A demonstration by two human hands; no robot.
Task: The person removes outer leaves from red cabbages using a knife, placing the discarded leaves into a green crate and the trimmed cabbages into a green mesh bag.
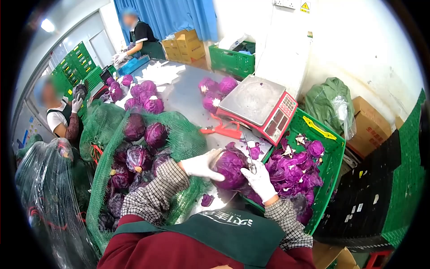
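At lower centre of the frame, above the counter edge, left hand fingers wrap the red cabbage from its left, right hand fingers closed on a knife, blade pointing up-frame at the cabbage's right side beside the green crate.

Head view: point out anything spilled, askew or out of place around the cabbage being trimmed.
Nothing looks damaged. A few loose purple leaf scraps lie on the metal table below the red cabbage held in the left hand, rather than in the green crate of trimmings. The right hand holds a knife against the cabbage.
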